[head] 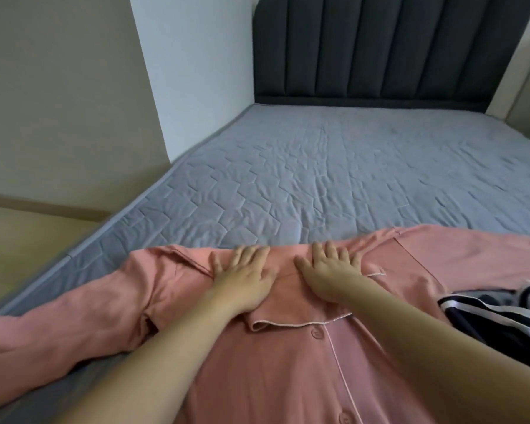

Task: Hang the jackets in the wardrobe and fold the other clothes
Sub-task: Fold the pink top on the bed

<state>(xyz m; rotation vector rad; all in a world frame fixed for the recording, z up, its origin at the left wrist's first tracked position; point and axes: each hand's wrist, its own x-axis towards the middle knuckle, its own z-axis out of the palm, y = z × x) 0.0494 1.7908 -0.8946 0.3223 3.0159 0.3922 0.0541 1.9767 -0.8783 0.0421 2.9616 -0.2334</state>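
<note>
I had no grip: my left hand [245, 278] and right hand [331, 275] lay flat, fingers spread, pressing the pink pyjama shirt [288, 362] spread at the mattress's [318, 166] near edge. It looked light, soft and floppy, best pinched at shoulder seams or hem. Both forearms reached forward, palms down side by side above the collar.

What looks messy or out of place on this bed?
The pink pajama shirt lies unfolded under both flat hands, left hand and right hand; its sleeve droops over the mattress edge. A navy striped garment sits crumpled beside it.
</note>
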